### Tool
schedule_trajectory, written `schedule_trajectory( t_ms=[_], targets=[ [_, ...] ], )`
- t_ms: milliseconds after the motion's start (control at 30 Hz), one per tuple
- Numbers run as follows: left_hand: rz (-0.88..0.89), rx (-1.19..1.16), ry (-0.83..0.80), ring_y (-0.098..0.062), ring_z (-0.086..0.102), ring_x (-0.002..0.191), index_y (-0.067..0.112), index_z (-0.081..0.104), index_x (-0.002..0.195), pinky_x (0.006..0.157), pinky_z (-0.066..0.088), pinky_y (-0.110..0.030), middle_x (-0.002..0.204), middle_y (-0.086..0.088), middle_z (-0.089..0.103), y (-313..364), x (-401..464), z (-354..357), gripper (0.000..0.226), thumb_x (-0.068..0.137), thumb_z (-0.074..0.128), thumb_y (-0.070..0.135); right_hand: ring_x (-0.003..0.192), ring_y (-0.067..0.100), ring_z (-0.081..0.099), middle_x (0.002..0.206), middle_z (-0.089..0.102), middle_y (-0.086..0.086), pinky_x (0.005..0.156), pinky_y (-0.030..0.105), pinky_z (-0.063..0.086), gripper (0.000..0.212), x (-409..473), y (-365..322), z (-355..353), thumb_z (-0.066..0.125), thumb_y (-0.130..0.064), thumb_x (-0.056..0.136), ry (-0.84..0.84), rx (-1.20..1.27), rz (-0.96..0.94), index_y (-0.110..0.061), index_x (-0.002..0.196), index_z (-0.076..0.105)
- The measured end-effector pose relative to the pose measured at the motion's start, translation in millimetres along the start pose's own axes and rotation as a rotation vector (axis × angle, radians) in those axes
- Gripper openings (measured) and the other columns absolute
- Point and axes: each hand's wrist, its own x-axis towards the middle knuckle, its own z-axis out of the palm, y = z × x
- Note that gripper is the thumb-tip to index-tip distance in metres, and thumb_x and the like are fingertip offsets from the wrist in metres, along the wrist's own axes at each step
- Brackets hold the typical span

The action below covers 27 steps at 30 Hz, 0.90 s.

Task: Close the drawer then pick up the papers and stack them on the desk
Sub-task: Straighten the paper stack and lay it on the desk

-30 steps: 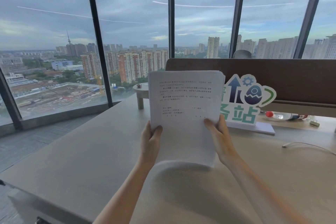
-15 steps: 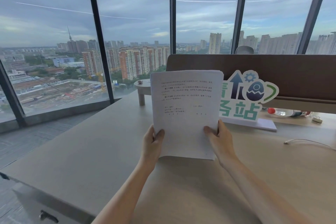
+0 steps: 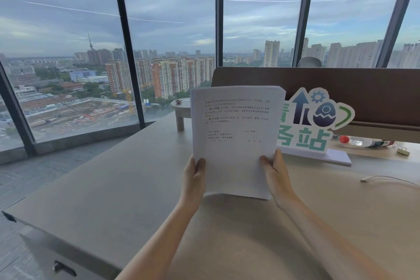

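Observation:
A thick stack of white printed papers (image 3: 234, 134) stands upright, its bottom edge resting on or just above the light wooden desk (image 3: 113, 188). My left hand (image 3: 194, 177) grips its lower left edge and my right hand (image 3: 276, 174) grips its lower right edge, thumbs on the front sheet. Below the desk's left corner, the drawer front (image 3: 45, 259) with a dark handle (image 3: 63, 268) sits flush under the desktop.
A teal and blue cut-out sign (image 3: 313, 120) on a white base stands right behind the papers. A plastic bottle (image 3: 366, 142) lies at the back right, a white cable (image 3: 391, 180) trails at right. A small round stool (image 3: 181, 111) stands behind the desk by the windows.
The papers' curled bottom edge has straightened and the stack now stands squared between both hands. My view has tipped slightly down, showing the drawer handle.

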Motion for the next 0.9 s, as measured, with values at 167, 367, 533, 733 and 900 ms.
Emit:
schedule_trajectory(
  t_ms=[167, 367, 533, 733, 900],
  targets=[
    [-0.020, 0.105, 0.108, -0.016, 0.056, 0.071, 0.022, 0.057, 0.082, 0.065, 0.044, -0.033, 0.076, 0.006, 0.062, 17.5, 20.1, -9.6, 0.020, 0.094, 0.047, 0.008, 0.103, 0.021, 0.062, 0.112, 0.063, -0.006, 0.089, 0.043, 0.052, 0.030, 19.7, -19.7, 15.8, 0.045, -0.014, 0.098, -0.038, -0.043, 0.040, -0.029, 0.122, 0.036],
    [-0.169, 0.278, 0.294, -0.030, 0.067, 0.085, 0.019, 0.062, 0.108, 0.078, 0.054, -0.044, 0.096, -0.010, 0.072, 6.1, 45.2, -39.4, 0.029, 0.086, 0.045, 0.011, 0.108, 0.025, 0.060, 0.118, 0.063, 0.001, 0.096, 0.044, 0.049, 0.034, 38.2, -20.3, 61.7, 0.041, -0.015, 0.094, -0.094, -0.090, 0.189, -0.026, 0.124, 0.051],
    [-0.284, 0.537, 0.220, -0.030, 0.067, 0.086, 0.010, 0.069, 0.101, 0.073, 0.053, -0.035, 0.088, -0.009, 0.069, -5.4, 64.7, -84.6, 0.024, 0.084, 0.051, 0.008, 0.084, 0.031, 0.065, 0.095, 0.069, 0.020, 0.073, 0.042, 0.053, 0.024, 59.8, 7.3, 98.7, 0.044, -0.003, 0.080, -0.181, -0.189, 0.370, -0.009, 0.087, 0.067],
    [-0.310, 0.767, 0.188, -0.035, 0.067, 0.097, 0.011, 0.068, 0.106, 0.083, 0.055, -0.040, 0.103, -0.014, 0.072, -16.3, 87.9, -122.1, 0.027, 0.083, 0.054, 0.011, 0.082, 0.028, 0.063, 0.086, 0.068, 0.016, 0.082, 0.039, 0.054, 0.014, 69.0, 31.9, 142.4, 0.056, 0.007, 0.080, -0.331, -0.275, 0.469, -0.002, 0.079, 0.066],
    [-0.324, 0.827, 0.148, -0.036, 0.066, 0.105, 0.011, 0.069, 0.111, 0.088, 0.054, -0.040, 0.110, -0.017, 0.072, -27.4, 125.0, -142.0, 0.034, 0.082, 0.052, 0.007, 0.068, 0.014, 0.063, 0.079, 0.066, 0.003, 0.055, 0.025, 0.050, 0.016, 91.8, 42.6, 168.9, 0.057, 0.006, 0.087, -0.332, -0.222, 0.427, -0.009, 0.087, 0.062]
  ],
)
